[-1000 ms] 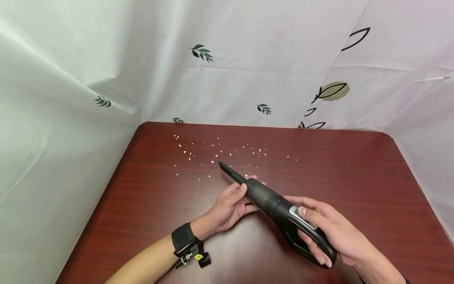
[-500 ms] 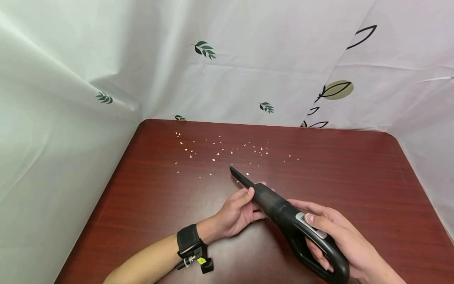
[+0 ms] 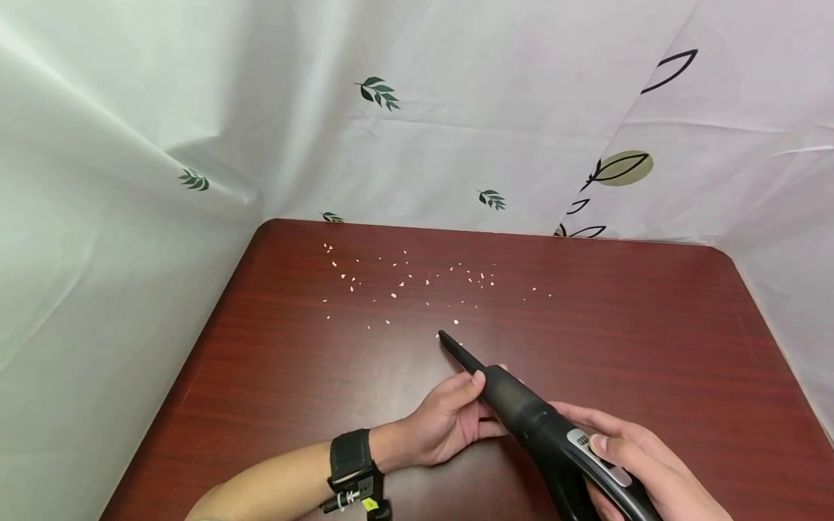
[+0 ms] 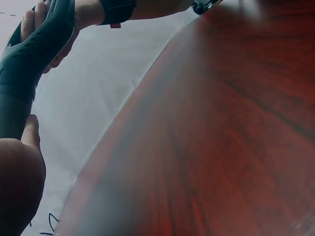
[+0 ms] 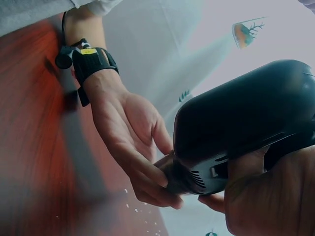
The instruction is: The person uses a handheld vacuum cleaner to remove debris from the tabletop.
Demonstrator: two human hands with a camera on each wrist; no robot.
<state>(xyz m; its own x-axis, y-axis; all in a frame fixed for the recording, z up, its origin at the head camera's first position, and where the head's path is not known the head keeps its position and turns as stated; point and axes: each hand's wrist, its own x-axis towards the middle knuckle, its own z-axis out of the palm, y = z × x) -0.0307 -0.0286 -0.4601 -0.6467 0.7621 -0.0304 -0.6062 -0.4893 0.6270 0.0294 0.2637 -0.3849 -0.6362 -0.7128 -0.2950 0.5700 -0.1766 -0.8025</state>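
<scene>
The thumb and fingers [image 3: 466, 393] of a person's left hand [image 3: 443, 427] pinch the front of the barrel of a black handheld vacuum [image 3: 521, 405], at the lower centre of the head view. The right hand [image 3: 651, 459], at lower right, grips the vacuum's looped handle, its thumb pressed on a silver panel [image 3: 617, 475] along the top and its index finger lying along the far side of the body. The machine runs diagonally from the lower right corner region toward the middle of the frame, where its narrow nozzle [image 3: 461, 354] points to the upper left. Whether the tip touches the surface [image 3: 247, 347] cannot be told.

Small white flecks [image 3: 394, 295] lie beside the tip and scatter across the reddish-brown, wood-grained surface through the centre of the frame. A black band [image 3: 350, 456] with a small device and a yellow tag circles the left wrist at lower centre. In the right wrist view, the vacuum's dark underside fills the right of the frame, and grey clothing [image 5: 34, 14] shows at upper left. A pale sheet [image 3: 430, 159] printed with leaves hangs behind the surface and along both sides, filling the upper frame.
</scene>
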